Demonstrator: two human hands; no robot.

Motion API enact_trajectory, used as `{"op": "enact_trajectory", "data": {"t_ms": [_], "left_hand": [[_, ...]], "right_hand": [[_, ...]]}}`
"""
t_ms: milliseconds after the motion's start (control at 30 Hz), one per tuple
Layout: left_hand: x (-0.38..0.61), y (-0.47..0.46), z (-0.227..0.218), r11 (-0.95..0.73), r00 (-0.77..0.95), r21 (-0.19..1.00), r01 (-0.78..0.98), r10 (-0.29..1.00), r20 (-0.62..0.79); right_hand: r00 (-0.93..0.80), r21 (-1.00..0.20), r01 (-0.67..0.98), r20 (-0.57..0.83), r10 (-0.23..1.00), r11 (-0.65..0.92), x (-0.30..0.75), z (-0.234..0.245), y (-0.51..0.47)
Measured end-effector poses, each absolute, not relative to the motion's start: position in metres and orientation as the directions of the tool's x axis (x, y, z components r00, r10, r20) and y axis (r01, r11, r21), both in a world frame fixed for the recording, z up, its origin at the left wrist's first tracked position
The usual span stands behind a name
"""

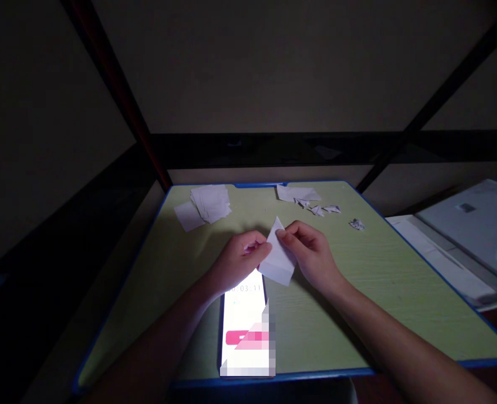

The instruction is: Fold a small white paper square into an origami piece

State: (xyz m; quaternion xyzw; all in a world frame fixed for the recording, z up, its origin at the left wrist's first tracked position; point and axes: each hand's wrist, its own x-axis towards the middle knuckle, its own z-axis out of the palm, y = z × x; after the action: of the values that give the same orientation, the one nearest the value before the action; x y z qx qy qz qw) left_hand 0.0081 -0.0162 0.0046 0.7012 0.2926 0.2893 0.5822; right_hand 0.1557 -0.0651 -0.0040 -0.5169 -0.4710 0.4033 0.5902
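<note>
Between my two hands is a white sheet of paper point(278, 261), folded to a point at its top and held above the table. My left hand point(246, 252) pinches its left edge, thumb on the near face. On the upper right edge, my right hand point(309, 244) grips the same paper with thumb and curled fingers. Below my left hand lies a lit phone point(244, 314) with a timer on its screen; part of it is blurred by blocks.
A stack of paper sheets point(210, 203) lies at the table's back left. Another sheet point(299, 193) is at the back right, near several small folded papers point(317, 210). A crumpled piece point(356, 224) sits farther right. Blue edging point(437, 280) borders the green table point(383, 303).
</note>
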Motion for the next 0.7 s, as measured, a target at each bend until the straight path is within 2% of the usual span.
{"op": "enact_trajectory", "data": {"t_ms": [200, 500, 633, 700], "left_hand": [[0.0076, -0.0175, 0.0054, -0.170, 0.655, 0.983, 0.064, 0.751, 0.088], [0.0064, -0.0223, 0.0006, -0.116, 0.711, 0.986, 0.121, 0.703, -0.005], [0.0078, -0.0238, 0.0045, -0.129, 0.696, 0.983, 0.131, 0.719, 0.002], [0.0084, -0.0224, 0.0055, -0.138, 0.656, 0.984, 0.114, 0.754, 0.030]], "right_hand": [[0.211, -0.991, 0.027, 0.132, 0.969, 0.130, 0.1537, -0.0011, -0.0672], [0.257, -0.986, -0.015, 0.158, 0.953, 0.168, 0.1586, -0.0008, -0.0630], [0.283, -0.972, 0.006, 0.228, 0.932, 0.236, 0.1577, -0.0021, -0.0634], [0.241, -0.965, 0.003, 0.255, 0.936, 0.262, 0.1558, -0.0013, -0.0641]]}}
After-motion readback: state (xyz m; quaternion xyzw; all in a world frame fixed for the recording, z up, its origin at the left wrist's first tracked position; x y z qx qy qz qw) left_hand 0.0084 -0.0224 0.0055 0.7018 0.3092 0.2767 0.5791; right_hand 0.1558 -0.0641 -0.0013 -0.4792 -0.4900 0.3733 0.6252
